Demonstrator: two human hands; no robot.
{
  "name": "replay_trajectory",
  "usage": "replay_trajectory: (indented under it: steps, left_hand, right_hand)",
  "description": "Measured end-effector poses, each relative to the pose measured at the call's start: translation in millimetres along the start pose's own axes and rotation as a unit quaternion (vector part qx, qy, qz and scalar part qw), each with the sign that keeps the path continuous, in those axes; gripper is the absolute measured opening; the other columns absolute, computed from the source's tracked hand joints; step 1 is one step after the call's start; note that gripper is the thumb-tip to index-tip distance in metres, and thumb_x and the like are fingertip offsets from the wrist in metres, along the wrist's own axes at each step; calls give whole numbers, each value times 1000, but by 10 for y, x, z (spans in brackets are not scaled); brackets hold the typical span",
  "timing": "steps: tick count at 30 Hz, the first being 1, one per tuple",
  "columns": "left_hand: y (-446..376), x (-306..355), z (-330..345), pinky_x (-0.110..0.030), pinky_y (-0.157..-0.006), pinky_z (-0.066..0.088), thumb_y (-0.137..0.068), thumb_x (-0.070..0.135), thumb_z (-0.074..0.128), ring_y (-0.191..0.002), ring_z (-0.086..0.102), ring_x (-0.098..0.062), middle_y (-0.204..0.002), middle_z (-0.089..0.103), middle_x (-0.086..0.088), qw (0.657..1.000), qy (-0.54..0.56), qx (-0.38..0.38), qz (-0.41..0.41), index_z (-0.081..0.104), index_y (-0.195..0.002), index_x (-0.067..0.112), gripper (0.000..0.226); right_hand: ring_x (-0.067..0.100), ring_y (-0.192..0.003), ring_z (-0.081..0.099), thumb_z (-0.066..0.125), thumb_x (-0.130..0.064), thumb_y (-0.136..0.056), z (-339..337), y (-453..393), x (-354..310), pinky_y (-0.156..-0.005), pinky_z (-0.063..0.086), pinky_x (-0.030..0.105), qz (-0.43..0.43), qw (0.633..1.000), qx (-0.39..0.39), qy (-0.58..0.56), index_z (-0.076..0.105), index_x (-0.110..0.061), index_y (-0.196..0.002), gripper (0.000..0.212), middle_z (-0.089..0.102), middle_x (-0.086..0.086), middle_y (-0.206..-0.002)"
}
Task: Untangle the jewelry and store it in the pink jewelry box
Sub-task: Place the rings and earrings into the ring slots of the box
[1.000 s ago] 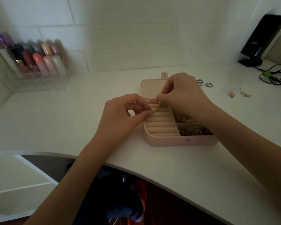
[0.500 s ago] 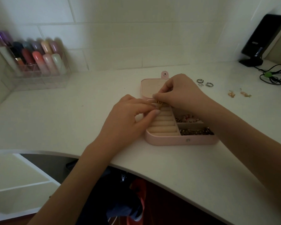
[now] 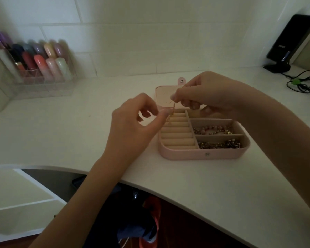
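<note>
Thin gold chain (image 3: 171, 111) held above the far left part of the open pink jewelry box (image 3: 204, 154), over the cream ring rolls (image 3: 177, 133). Upper end pinched between thumb and fingertips of the right hand (image 3: 204, 93), lower part pinched by thumb and forefinger of the left hand (image 3: 132, 122); both hands closed on the chain, nothing else in them. Box placed on the white tabletop (image 3: 79, 136), near the middle and not far from its curved front edge, lid lying flat behind. Two right compartments already filled with beaded and gold pieces (image 3: 215, 130); the far right compartment partly hidden by the right hand.

Probably the step now: to free the last loops of this chain before storing. To do it well:

- Keep the chain hanging slack, not pulled tight; tension likely locks a knot harder.
- Work the loop open with small movements of the left fingertips, right hand only as steady anchor.
- Stay over the box, so a slipped chain falls inside and not on the tabletop.
- Lower it in coil by coil, away from the other pieces, against new tangles.
</note>
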State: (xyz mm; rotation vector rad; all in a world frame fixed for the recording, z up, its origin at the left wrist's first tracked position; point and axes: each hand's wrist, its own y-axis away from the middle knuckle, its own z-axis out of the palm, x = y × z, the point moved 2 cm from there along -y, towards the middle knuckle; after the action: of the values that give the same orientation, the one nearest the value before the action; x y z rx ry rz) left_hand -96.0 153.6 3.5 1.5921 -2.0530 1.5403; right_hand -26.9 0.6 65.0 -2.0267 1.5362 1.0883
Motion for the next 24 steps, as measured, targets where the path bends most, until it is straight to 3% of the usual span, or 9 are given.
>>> replay_trajectory:
  steps: [3,7,12,14,16,19,22,24]
  left_hand:
    - [-46,29,-2,-19,-72,49,-74,45,73,-83,64,3,-84,69,26,985,100,-46,-132,54,-98,33,33]
    - [-65,85,81,-24,-78,49,-77,28,75,-75,67,3,-79,72,21,972,135,-65,-182,47,-106,25,41]
    - [-13,102,123,-2,-66,40,-76,27,76,-78,62,8,-71,69,20,981,73,-46,-175,48,-97,28,35]
    - [1,124,126,-1,-64,39,-76,25,75,-78,61,8,-71,68,20,984,34,-41,-170,53,-90,29,27]
    - [8,164,131,-9,-72,45,-76,23,74,-77,63,4,-74,68,17,987,-20,-38,-152,61,-85,29,17]
    - [14,237,146,-41,-84,49,-78,21,69,-85,66,-12,-81,71,10,988,-107,-38,-104,70,-86,26,9]
    - [6,273,147,-47,-84,46,-81,21,67,-86,64,-20,-82,72,7,984,-158,-34,-80,73,-88,26,11]
    - [7,268,145,-48,-84,46,-80,20,66,-87,63,-20,-81,71,8,984,-152,-33,-88,73,-87,27,12]
  right_hand:
    - [5,-48,44,71,-30,-77,-3,40,-43,-38,32,18,-14,1000,-2,-27,67,-14,-65,20,54,-12,-47]
    - [15,-57,43,71,-30,-76,67,3,-6,-43,33,23,2,1000,20,-1,67,-11,-69,21,53,1,-61]
    - [13,-50,49,70,-30,-73,154,-47,57,-58,45,30,-15,994,97,54,67,-15,-69,17,58,-2,-58]
    - [9,-47,46,69,-27,-74,187,-61,66,-59,43,29,-26,992,107,56,66,-11,-73,16,52,-3,-55]
    - [3,-42,47,68,-23,-75,209,-73,82,-56,38,25,-31,992,109,58,65,-8,-76,16,43,-6,-58]
    - [-9,-33,45,65,-18,-77,232,-96,127,-48,32,24,-32,992,103,63,65,-3,-77,15,36,-10,-64]
    - [-2,-42,49,66,-22,-77,231,-120,141,-46,33,21,-41,989,120,80,62,-8,-72,15,41,-8,-66]
    - [2,-51,47,67,-25,-77,235,-133,138,-38,33,11,-43,985,129,104,64,-11,-73,14,50,-6,-69]
